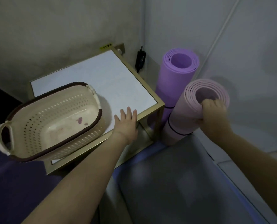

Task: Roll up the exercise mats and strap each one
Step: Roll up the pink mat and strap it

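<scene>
Two rolled mats stand on end in the corner to the right of a small table. The purple mat (178, 73) is the farther one, with a thin dark strap low on it. The pink mat (183, 110) stands in front of it, tilted, with a dark strap (178, 132) round its lower part. My right hand (212, 111) grips the pink mat's top rim, fingers curled into the roll's opening. My left hand (126, 122) rests open, fingers straight, on the table's front right edge.
A gold-framed side table (118, 81) with a white top carries a beige perforated basket (50, 122) with a dark rim. A black adapter (140, 59) hangs on the wall behind. A grey mat or floor surface (175, 183) lies below, walls close on two sides.
</scene>
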